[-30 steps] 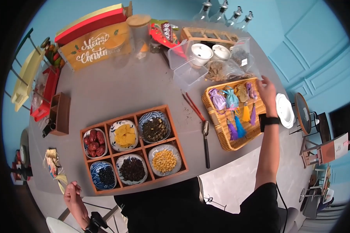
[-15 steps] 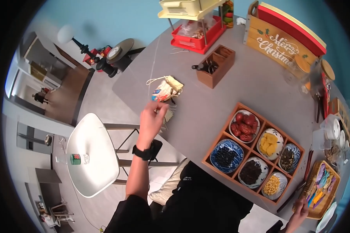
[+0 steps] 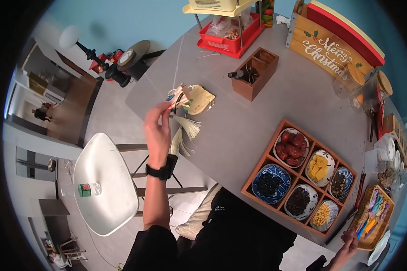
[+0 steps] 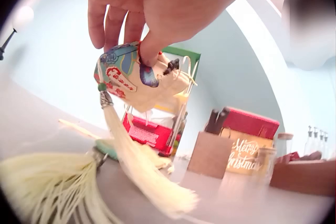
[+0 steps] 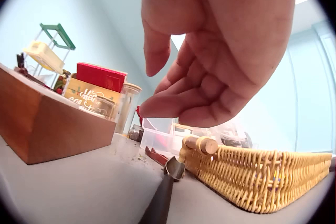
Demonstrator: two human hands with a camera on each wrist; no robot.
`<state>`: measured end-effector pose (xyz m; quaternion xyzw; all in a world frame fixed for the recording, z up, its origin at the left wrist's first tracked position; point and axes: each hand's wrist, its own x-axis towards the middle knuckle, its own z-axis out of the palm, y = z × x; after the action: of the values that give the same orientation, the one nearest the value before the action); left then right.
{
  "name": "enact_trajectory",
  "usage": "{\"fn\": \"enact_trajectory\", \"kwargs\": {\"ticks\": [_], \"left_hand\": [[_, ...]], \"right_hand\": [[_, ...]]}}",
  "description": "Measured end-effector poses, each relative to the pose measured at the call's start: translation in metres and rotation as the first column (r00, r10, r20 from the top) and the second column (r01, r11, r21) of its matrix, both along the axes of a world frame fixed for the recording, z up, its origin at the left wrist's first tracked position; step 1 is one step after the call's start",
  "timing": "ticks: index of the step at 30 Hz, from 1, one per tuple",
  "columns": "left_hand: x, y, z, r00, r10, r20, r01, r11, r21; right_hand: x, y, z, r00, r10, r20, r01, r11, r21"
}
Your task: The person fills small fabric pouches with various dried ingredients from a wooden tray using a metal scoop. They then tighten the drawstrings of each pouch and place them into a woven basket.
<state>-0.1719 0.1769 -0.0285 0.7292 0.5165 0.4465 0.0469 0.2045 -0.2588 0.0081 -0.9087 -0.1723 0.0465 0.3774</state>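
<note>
My left hand (image 3: 157, 135) pinches a patterned sachet pouch (image 4: 126, 74) between thumb and fingers, above the table's left edge. Blue and red prints cover its cream cloth, and a cream tassel (image 4: 139, 155) dangles from it. Just beyond lies a second, cream-yellow pouch (image 3: 201, 100) on the table, its own tassel (image 4: 50, 182) spread near the camera in the left wrist view. My right hand (image 5: 220, 61) hangs loosely curled and holds nothing, beside the wicker basket (image 5: 262, 176). Purple, blue and yellow tasselled sachets (image 3: 373, 217) lie in that basket.
A divided wooden tray (image 3: 282, 123) carries small bowls of dates, beans and other dried foods. Behind stand a wooden caddy (image 3: 253, 88), a red-and-cream rack (image 3: 230, 47) and a Christmas box (image 3: 323, 54). A black-handled scoop (image 5: 160, 198) lies by the basket; a white chair (image 3: 106, 189) stands at left.
The view has swung left from the basket to the table's left end. My left hand has reached the pouches and lifted the patterned one. My right hand has come down from the basket's far side.
</note>
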Motion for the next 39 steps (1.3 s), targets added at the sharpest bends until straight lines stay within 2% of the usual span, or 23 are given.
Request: {"fn": "enact_trajectory", "kwargs": {"ticks": [2, 4, 6, 7, 9, 11, 13, 18, 21, 22, 23, 25, 26, 27, 29, 30, 31, 33, 34, 35, 37, 38, 39], "left_hand": [[0.000, -0.021, 0.018, 0.997, -0.018, 0.073, 0.014, 0.998, 0.062], [0.001, -0.046, 0.030, 0.913, -0.166, 0.372, 0.245, 0.953, -0.177], [0.005, -0.067, 0.034, 0.863, -0.198, 0.465, 0.361, 0.885, -0.293], [0.009, -0.076, 0.036, 0.803, -0.199, 0.562, 0.469, 0.793, -0.389], [0.020, -0.090, 0.037, 0.743, -0.320, 0.588, 0.622, 0.656, -0.428], [0.030, -0.103, 0.040, 0.710, -0.344, 0.615, 0.688, 0.524, -0.501], [0.041, -0.114, 0.042, 0.712, -0.403, 0.575, 0.701, 0.461, -0.544], [0.064, -0.137, 0.032, 0.698, -0.531, 0.481, 0.686, 0.301, -0.662], [0.073, -0.151, 0.030, 0.678, -0.563, 0.472, 0.699, 0.295, -0.652], [0.073, -0.152, 0.043, 0.724, -0.445, 0.527, 0.649, 0.179, -0.740], [0.078, -0.154, 0.052, 0.709, -0.453, 0.541, 0.662, 0.160, -0.733], [0.085, -0.161, 0.060, 0.721, -0.668, 0.183, 0.548, 0.388, -0.741], [0.090, -0.165, 0.051, 0.712, -0.702, 0.022, 0.542, 0.530, -0.653], [0.095, -0.168, 0.043, 0.707, -0.707, 0.028, 0.548, 0.523, -0.653], [0.101, -0.172, 0.031, 0.750, -0.660, -0.037, 0.529, 0.633, -0.565], [0.103, -0.173, 0.029, 0.775, -0.631, 0.023, 0.512, 0.608, -0.607], [0.104, -0.174, 0.027, 0.771, -0.636, 0.032, 0.519, 0.599, -0.609], [0.099, -0.170, 0.023, 0.760, -0.603, 0.245, 0.573, 0.441, -0.691], [0.097, -0.168, 0.021, 0.751, -0.566, 0.342, 0.599, 0.365, -0.713], [0.094, -0.167, 0.017, 0.753, -0.562, 0.341, 0.597, 0.368, -0.712], [0.091, -0.168, 0.008, 0.648, -0.469, 0.599, 0.733, 0.174, -0.657], [0.092, -0.167, 0.009, 0.620, -0.512, 0.595, 0.752, 0.172, -0.637], [0.093, -0.166, 0.009, 0.622, -0.513, 0.592, 0.751, 0.176, -0.637]], "right_hand": [[0.004, 0.001, -0.011, 1.000, 0.019, -0.015, -0.018, 0.996, 0.085], [-0.005, 0.015, -0.006, 0.994, 0.105, -0.010, -0.102, 0.977, 0.189], [-0.031, 0.050, 0.014, 0.965, 0.258, -0.045, -0.235, 0.930, 0.283], [-0.045, 0.067, 0.020, 0.920, 0.381, -0.088, -0.323, 0.866, 0.381], [-0.070, 0.112, 0.038, 0.815, 0.577, -0.045, -0.510, 0.752, 0.418], [-0.086, 0.139, 0.043, 0.689, 0.725, -0.016, -0.664, 0.640, 0.386], [-0.102, 0.166, 0.050, 0.519, 0.852, 0.067, -0.770, 0.432, 0.470], [-0.132, 0.191, 0.032, 0.522, 0.849, -0.084, -0.777, 0.513, 0.365], [-0.131, 0.189, 0.023, 0.559, 0.817, -0.142, -0.752, 0.572, 0.329], [-0.129, 0.188, 0.023, 0.587, 0.791, -0.172, -0.723, 0.608, 0.329], [-0.126, 0.188, 0.023, 0.613, 0.764, -0.201, -0.692, 0.642, 0.330], [-0.126, 0.189, 0.029, 0.626, 0.746, -0.229, -0.681, 0.665, 0.307], [-0.125, 0.191, 0.031, 0.622, 0.742, -0.251, -0.676, 0.670, 0.306], [-0.124, 0.191, 0.031, 0.628, 0.736, -0.252, -0.673, 0.676, 0.299], [-0.122, 0.190, 0.029, 0.485, 0.802, -0.349, -0.681, 0.597, 0.424], [-0.112, 0.189, 0.038, 0.386, 0.839, -0.384, -0.744, 0.529, 0.409], [-0.103, 0.186, 0.043, 0.393, 0.833, -0.389, -0.743, 0.537, 0.400], [-0.081, 0.180, 0.050, 0.478, 0.840, -0.257, -0.742, 0.543, 0.393], [-0.065, 0.182, 0.049, 0.564, 0.815, -0.135, -0.763, 0.577, 0.293], [-0.047, 0.185, 0.044, 0.627, 0.779, -0.006, -0.763, 0.616, 0.194], [-0.010, 0.199, 0.031, 0.573, 0.795, 0.197, -0.774, 0.605, -0.189], [0.002, 0.204, 0.022, 0.572, 0.796, 0.199, -0.775, 0.604, -0.188], [0.012, 0.209, 0.012, 0.471, 0.859, 0.200, -0.799, 0.512, -0.315]]}}
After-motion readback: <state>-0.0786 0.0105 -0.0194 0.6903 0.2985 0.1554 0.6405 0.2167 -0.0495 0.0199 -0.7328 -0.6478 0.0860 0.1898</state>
